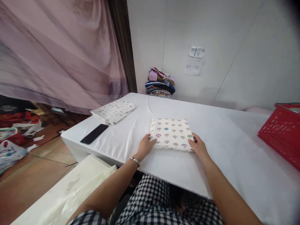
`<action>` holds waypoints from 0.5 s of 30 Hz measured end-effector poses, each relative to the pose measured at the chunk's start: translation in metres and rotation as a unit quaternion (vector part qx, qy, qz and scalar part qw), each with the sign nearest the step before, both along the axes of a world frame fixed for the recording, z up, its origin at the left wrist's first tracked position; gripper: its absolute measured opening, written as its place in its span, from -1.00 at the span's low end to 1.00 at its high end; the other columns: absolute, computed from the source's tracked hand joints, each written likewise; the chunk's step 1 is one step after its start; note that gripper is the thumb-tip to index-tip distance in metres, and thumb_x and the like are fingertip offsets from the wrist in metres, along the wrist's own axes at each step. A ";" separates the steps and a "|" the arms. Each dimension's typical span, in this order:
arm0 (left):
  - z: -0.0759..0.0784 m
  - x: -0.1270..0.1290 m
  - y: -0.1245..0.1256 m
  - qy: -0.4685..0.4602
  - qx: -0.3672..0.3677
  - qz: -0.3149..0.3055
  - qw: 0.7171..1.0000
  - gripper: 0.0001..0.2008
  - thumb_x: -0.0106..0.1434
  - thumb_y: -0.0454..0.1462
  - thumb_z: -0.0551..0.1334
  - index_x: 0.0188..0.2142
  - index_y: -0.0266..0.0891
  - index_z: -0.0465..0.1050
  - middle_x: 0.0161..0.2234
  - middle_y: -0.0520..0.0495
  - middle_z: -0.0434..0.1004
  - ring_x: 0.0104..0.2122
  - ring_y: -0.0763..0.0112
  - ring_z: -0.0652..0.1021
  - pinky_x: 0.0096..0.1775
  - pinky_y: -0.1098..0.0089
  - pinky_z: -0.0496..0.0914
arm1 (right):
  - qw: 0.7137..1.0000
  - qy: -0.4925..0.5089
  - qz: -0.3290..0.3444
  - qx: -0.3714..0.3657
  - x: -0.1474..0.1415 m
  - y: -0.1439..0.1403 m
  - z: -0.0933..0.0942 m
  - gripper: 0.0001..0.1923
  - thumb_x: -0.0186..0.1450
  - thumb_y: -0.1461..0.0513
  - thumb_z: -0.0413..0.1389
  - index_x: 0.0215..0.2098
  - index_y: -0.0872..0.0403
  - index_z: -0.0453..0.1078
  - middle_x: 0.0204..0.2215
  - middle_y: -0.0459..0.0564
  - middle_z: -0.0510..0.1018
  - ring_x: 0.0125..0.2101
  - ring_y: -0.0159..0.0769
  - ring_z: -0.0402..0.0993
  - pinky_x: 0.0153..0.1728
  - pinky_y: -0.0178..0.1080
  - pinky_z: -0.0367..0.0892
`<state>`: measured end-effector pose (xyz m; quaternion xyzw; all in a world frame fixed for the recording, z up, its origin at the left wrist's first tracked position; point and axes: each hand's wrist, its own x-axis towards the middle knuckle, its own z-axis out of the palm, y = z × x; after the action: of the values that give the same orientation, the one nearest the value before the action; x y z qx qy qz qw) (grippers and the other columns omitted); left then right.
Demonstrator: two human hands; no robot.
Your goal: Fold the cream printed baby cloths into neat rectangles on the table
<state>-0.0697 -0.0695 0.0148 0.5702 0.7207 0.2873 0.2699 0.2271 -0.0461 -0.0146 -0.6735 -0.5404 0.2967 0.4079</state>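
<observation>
A folded white cloth [172, 132] printed with grey mushrooms and a few coloured ones lies on the white-covered table in front of me. My left hand [145, 146] grips its near left corner, thumb on top and fingers at the side and underneath. At the near right corner, my right hand [198, 145] holds the cloth in the same way. Farther left, a second folded white cloth [114, 112] with a small scattered print rests on the table, apart from both hands.
A black phone [94, 133] lies near the left edge of the table [229, 150]. At right stands a red plastic basket [281, 134]. Folded fabrics [160, 82] are stacked beyond the far edge, by the wall. A white surface with plastic film [77, 190] is below left.
</observation>
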 end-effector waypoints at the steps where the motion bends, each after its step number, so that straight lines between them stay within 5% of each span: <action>1: -0.001 0.001 0.001 -0.005 0.006 0.001 1.000 -0.49 0.20 -0.10 0.19 0.09 -0.30 0.29 -0.03 -0.24 0.48 -0.05 0.17 0.49 -0.05 0.29 0.34 | 0.999 0.031 0.008 -0.012 0.002 -0.002 0.000 -0.35 0.09 0.06 0.11 0.14 0.06 0.28 -0.10 0.02 0.48 -0.23 -0.23 0.45 -0.21 -0.19 0.40; 10: 0.004 -0.015 0.012 0.038 -0.018 -0.029 0.999 -0.53 0.23 -0.11 0.16 0.09 -0.25 0.31 -0.02 -0.20 0.48 -0.05 0.18 0.50 -0.03 0.26 0.36 | 0.998 0.064 0.017 0.020 0.001 -0.056 -0.011 -0.40 0.11 0.07 0.11 0.10 0.06 0.30 -0.12 0.02 0.41 -0.28 -0.30 0.43 -0.29 -0.24 0.42; 15: 0.017 0.007 0.024 0.188 0.151 -0.083 0.967 -0.55 0.27 -0.21 0.13 0.13 -0.29 0.24 0.15 -0.27 0.30 0.13 0.13 0.33 0.10 0.16 0.26 | 0.980 -0.153 0.017 0.125 -0.006 -0.053 -0.001 -0.57 0.20 0.09 0.01 0.00 0.02 0.39 0.03 0.07 0.36 0.00 -0.11 0.32 -0.02 -0.04 0.32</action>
<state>-0.0629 -0.0458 0.0320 0.7059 0.6571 0.2567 0.0630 0.2206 -0.0995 -0.0155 -0.6452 -0.6407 0.1279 0.3961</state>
